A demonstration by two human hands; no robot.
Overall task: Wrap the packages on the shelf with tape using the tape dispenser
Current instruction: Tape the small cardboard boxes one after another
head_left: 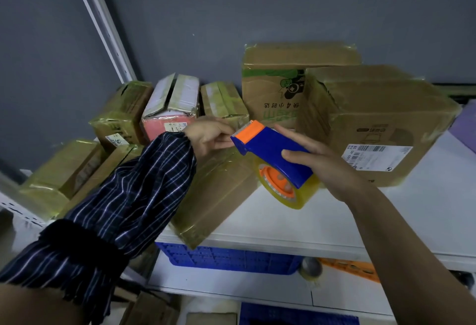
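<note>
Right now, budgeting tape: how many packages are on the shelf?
8: back row olive, pink, small, logo, large; front far-left, left, centre. More may hide behind.

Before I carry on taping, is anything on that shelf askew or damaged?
Two things. The pink box at the back has its top flaps gaping, not sealed. The taped package below the tape dispenser lies skewed, with one corner poking past the front edge of the shelf. Otherwise nothing stands out.
</note>
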